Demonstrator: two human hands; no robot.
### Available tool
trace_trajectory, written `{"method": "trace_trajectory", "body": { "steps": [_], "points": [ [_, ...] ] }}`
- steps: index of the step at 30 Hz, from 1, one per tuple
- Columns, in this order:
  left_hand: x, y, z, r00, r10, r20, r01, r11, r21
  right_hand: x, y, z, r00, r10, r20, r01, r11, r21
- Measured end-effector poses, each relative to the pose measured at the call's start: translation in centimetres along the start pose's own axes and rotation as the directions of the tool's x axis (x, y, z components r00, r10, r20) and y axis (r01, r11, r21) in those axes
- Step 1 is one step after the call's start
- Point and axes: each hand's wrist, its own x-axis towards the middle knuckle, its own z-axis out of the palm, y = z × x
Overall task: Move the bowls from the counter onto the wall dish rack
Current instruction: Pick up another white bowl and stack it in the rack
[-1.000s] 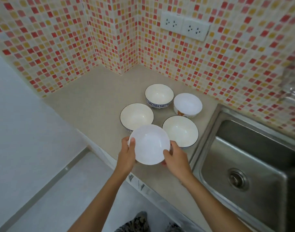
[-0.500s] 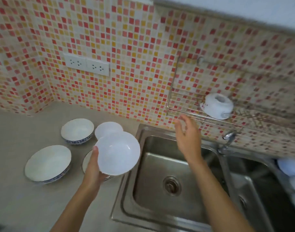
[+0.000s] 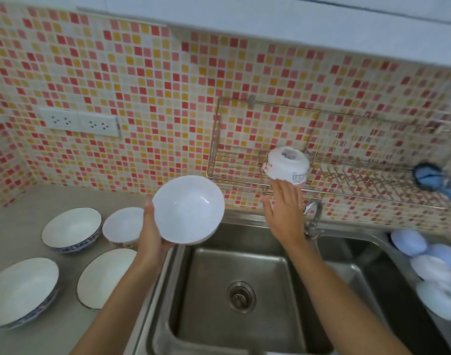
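Observation:
My left hand (image 3: 151,239) holds a plain white bowl (image 3: 188,210) upright over the sink's left edge, thumb on its rim. My right hand (image 3: 283,211) is raised with fingers spread, fingertips touching an upturned white bowl (image 3: 287,162) that sits on the wire wall dish rack (image 3: 352,172). Several bowls stand on the beige counter (image 3: 12,226): a blue-patterned one (image 3: 72,229), a small white one (image 3: 123,226), a dark-rimmed one (image 3: 104,276) and a large one (image 3: 19,290) at the left edge.
A steel sink (image 3: 234,290) lies below both hands, with a tap (image 3: 312,216) right of my right hand. Pale blue round items (image 3: 431,267) sit at the far right. A double socket (image 3: 79,122) is on the mosaic wall.
My left hand has carried the white bowl up and right, nearer the rack. My right hand has risen from below the rack to touch the upturned bowl. The view has shifted closer.

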Motion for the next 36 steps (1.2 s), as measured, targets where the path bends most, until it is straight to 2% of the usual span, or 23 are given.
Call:
{"method": "trace_trajectory", "body": {
  "steps": [2, 6, 9, 14, 16, 19, 21, 25, 27, 30, 32, 34, 36],
  "points": [
    [0.3, 0.1, 1.8, 0.999, 0.043, 0.026, -0.045, 0.997, 0.057, -0.2, -0.1, 0.7, 0.999, 0.012, -0.031, -0.012, 1.000, 0.012],
    [0.7, 0.3, 5.1, 0.976, 0.143, 0.161, -0.170, 0.971, 0.169, 0.0, 0.0, 1.7, 0.994, 0.030, -0.107, -0.022, 0.997, 0.069],
    [1.3, 0.3, 7.3, 0.953, 0.246, 0.177, -0.285, 0.925, 0.250, 0.1, 0.4, 2.2, 0.985, -0.008, -0.171, 0.025, 0.995, 0.096],
    [3.1, -0.2, 9.6, 0.943, 0.284, 0.174, -0.324, 0.904, 0.278, 0.9, 1.4, 2.4, 0.969, -0.063, -0.238, 0.100, 0.984, 0.149],
    [3.7, -0.4, 11.0, 0.916, 0.352, 0.194, -0.400, 0.846, 0.353, 1.1, 1.7, 2.3, 0.964, -0.089, -0.250, 0.131, 0.979, 0.156],
    [4.8, -0.4, 13.8, 0.795, 0.500, 0.344, -0.604, 0.603, 0.520, 0.8, 1.8, 2.4, 0.955, -0.121, -0.271, 0.162, 0.977, 0.137],
    [6.0, -0.5, 15.4, 0.703, 0.536, 0.468, -0.705, 0.432, 0.563, 0.7, 1.7, 2.6, 0.950, -0.117, -0.288, 0.160, 0.978, 0.132],
    [8.7, -1.4, 17.0, 0.559, 0.493, 0.667, -0.766, 0.000, 0.643, 0.8, 1.5, 2.8, 0.948, -0.095, -0.305, 0.143, 0.980, 0.138],
    [9.9, -2.2, 17.1, 0.535, 0.413, 0.738, -0.751, -0.167, 0.638, 0.7, 1.6, 2.9, 0.948, -0.096, -0.303, 0.144, 0.980, 0.140],
    [11.4, -3.3, 16.8, 0.542, 0.320, 0.777, -0.709, -0.323, 0.627, 0.8, 1.7, 2.9, 0.944, -0.102, -0.313, 0.150, 0.980, 0.132],
    [12.3, -3.8, 16.4, 0.511, 0.285, 0.811, -0.680, -0.443, 0.584, 0.8, 1.7, 3.0, 0.942, -0.100, -0.320, 0.146, 0.982, 0.123],
    [12.9, -3.9, 16.3, 0.506, 0.267, 0.820, -0.667, -0.481, 0.568, 0.9, 1.7, 3.2, 0.940, -0.099, -0.326, 0.143, 0.983, 0.115],
    [13.4, -3.9, 16.6, 0.555, 0.239, 0.797, -0.655, -0.465, 0.596, 0.9, 1.6, 3.2, 0.939, -0.093, -0.330, 0.137, 0.984, 0.114]
  ]
}}
